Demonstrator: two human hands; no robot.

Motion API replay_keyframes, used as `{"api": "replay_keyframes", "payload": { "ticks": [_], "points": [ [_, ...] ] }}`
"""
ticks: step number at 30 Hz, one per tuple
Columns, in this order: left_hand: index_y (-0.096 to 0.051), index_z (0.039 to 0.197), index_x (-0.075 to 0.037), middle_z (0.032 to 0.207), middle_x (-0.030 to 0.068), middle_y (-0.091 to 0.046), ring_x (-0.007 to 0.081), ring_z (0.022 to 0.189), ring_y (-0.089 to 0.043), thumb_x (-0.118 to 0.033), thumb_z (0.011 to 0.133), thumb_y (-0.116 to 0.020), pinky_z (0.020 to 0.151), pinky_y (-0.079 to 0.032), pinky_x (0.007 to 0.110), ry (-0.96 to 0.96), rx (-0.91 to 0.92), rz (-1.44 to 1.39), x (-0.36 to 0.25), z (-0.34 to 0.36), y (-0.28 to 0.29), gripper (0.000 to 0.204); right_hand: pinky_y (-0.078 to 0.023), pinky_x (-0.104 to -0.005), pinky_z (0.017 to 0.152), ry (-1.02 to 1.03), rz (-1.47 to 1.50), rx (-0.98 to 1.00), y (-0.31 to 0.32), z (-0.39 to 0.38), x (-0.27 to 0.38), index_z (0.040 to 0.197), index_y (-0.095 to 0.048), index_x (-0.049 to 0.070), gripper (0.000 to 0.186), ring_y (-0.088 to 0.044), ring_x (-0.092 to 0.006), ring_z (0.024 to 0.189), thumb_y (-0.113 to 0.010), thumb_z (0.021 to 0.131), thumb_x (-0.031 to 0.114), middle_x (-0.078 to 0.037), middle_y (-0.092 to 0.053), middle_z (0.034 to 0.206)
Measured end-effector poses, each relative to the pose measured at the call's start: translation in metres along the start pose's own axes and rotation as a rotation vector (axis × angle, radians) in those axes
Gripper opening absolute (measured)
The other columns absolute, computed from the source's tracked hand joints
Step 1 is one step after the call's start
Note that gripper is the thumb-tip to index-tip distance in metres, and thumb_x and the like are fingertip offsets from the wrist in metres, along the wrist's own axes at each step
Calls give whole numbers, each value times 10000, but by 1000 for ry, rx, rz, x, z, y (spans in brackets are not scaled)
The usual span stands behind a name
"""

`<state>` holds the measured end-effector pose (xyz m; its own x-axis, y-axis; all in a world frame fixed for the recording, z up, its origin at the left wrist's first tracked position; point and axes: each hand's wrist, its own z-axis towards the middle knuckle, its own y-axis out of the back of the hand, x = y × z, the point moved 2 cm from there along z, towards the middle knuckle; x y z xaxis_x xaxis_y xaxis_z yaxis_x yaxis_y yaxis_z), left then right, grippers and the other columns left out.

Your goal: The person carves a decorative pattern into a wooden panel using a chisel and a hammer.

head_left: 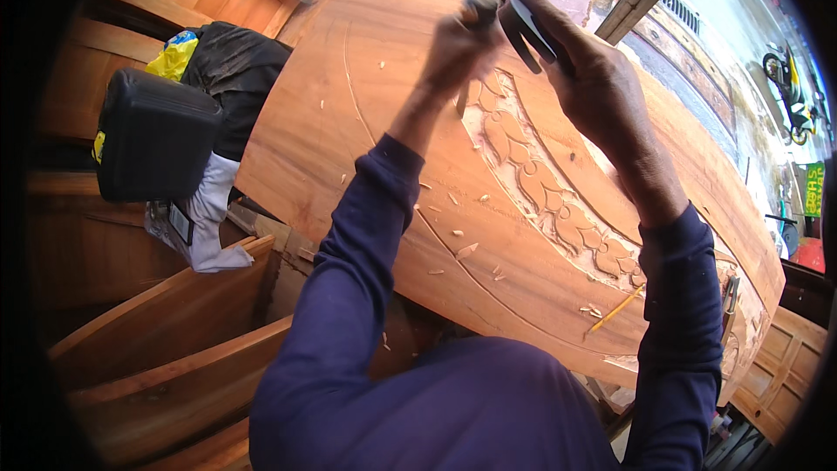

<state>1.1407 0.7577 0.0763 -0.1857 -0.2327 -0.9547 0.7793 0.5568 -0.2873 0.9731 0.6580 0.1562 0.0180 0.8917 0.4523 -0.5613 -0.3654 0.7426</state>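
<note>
A large reddish-brown wooden panel (349, 183) lies in front of me, with a band of leafy scroll carving (532, 174) cut into it. My left hand (458, 52) is closed round a chisel; its dark handle top (479, 9) sticks out above the fist, and a thin blade (462, 103) shows below it at the carving's far end. Held up just to the right, my right hand (602, 87) grips a dark curved tool (523, 30) with a pale face, its kind unclear. The two hands are close together, and the left one is slightly blurred.
Wood chips (468, 251) are scattered over the panel. A yellow pencil (615, 310) and another slim tool (731, 294) lie near its right end. At left stand a black jerrycan (157, 135) and dark cloth (235, 70). Curved wooden pieces (166, 296) lie at lower left.
</note>
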Motion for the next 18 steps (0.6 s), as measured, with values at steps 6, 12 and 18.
{"api": "replay_keyframes", "payload": {
  "ticks": [6, 12, 18],
  "points": [
    [-539, 796, -114, 549, -51, -457, 51, 431, -449, -244, 919, -756, 383, -364, 225, -25, -37, 130, -13, 0, -12, 282, -542, -358, 1036, -105, 102, -203, 25, -20, -20, 1548, -487, 237, 699, -625, -212, 1295, -734, 927, 31, -106, -611, 1469],
    [-562, 797, -98, 598, -38, -496, 39, 458, -442, -152, 929, -749, 398, -353, 228, -157, -17, 180, -7, -13, -21, 235, -484, -252, 1011, -45, 48, -224, 61, -13, -7, 1552, -484, 155, 657, -514, -131, 1392, -678, 949, -18, -35, -493, 1596],
    [-635, 720, -50, 635, -49, -563, 31, 548, -491, -140, 887, -754, 479, -395, 255, -11, -44, 136, -6, -15, -22, 224, -403, -314, 1149, 102, 324, -355, 83, 18, 7, 1595, -344, 25, 840, -404, -215, 1473, -554, 814, -204, -152, -405, 1620]
  ]
}}
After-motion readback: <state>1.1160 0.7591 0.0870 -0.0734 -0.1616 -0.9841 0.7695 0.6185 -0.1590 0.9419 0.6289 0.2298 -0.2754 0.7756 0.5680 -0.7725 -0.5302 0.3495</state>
